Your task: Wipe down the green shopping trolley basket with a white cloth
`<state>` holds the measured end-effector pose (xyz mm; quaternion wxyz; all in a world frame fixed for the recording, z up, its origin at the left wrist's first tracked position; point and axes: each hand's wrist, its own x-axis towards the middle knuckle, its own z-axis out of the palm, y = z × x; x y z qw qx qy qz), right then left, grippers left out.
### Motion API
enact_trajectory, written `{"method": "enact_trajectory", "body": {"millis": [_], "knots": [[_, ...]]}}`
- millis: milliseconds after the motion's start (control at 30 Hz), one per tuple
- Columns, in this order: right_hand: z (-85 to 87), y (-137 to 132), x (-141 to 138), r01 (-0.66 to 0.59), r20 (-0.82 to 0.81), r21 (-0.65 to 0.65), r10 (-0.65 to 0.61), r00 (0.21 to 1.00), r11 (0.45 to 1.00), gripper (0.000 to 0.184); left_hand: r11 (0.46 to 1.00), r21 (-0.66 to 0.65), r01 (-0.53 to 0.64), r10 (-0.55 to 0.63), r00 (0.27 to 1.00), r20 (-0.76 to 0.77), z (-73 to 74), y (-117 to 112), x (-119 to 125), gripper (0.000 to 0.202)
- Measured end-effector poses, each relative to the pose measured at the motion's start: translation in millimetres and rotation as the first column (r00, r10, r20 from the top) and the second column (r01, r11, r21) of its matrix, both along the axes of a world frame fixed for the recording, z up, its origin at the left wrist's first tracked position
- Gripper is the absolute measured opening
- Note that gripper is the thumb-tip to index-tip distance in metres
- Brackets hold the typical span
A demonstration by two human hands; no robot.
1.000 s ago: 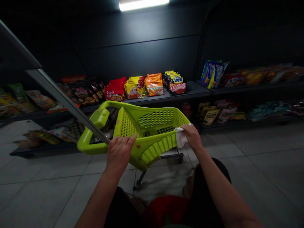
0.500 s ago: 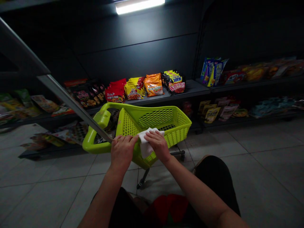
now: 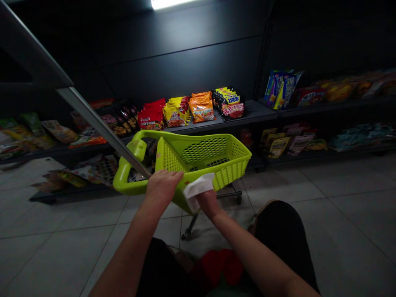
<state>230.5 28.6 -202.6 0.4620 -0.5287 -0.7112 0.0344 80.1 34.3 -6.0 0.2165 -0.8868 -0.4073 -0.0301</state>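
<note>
Gripping the near rim of a lime-green plastic shopping basket (image 3: pixel 204 138), the left hand (image 3: pixel 162 190) has its fingers together and curled over the edge, clamped on the plastic. Beyond those fingertips the basket's perforated walls rise; below them it sits on a wheeled frame (image 3: pixel 190 227), and a metal handle pole (image 3: pixel 102 126) runs up and away just past the left knuckles. Just right of the left fingers, a white cloth (image 3: pixel 198 190) lies draped over the right hand (image 3: pixel 208 205), up against the basket's near corner. The cloth hides the right fingers, so whether they are apart or together cannot be told. The basket looks light and stiff, though its thin mesh might flex a little. The solid rim where the left fingers sit looks the surest place to take hold, or else the pole, since the mesh offers only small holes for fingertips. The cloth looks soft and limp, and the smooth plastic could slide beneath it. Well beyond the fingers, a dark shelf (image 3: pixel 253 109) carries bright foil food packets (image 3: pixel 201 107), tiled floor (image 3: pixel 340 202) spreads to the right of the right hand, and the person's black shorts (image 3: pixel 278 231) lie below it.
</note>
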Motion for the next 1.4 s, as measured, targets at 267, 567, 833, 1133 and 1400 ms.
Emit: {"method": "enact_trajectory", "body": {"millis": [267, 567, 833, 1133, 1400], "knots": [[24.1, 3, -3, 0.023, 0.026, 0.076, -0.025, 0.999, 0.997, 0.029, 0.977, -0.011, 0.213, -0.21, 0.968, 0.139, -15.2, 3, -15, 0.053], [13.8, 9, -9, -0.143, 0.375, 0.102, 0.095, 0.922, 0.984, 0.029, 0.898, 0.371, -0.237, -0.044, 0.791, 0.611, -45.7, -7, -26, 0.082], [23.5, 15, -29, -0.055, 0.312, 0.144, 0.008, 0.95, 0.988, 0.025, 0.921, 0.36, -0.149, -0.028, 0.896, 0.443, -46.9, -6, -28, 0.065], [3.6, 6, -27, -0.11, 0.298, -0.035, 0.115, 0.947, 0.993, 0.018, 1.0, 0.017, 0.012, -0.012, 1.0, 0.009, 0.7, 16, -21, 0.034], [31.9, 11, -43, -0.087, 0.223, 0.032, 0.077, 0.972, 0.996, 0.032, 1.0, -0.027, -0.012, 0.011, 0.999, -0.047, 6.3, 17, -20, 0.027]]}}
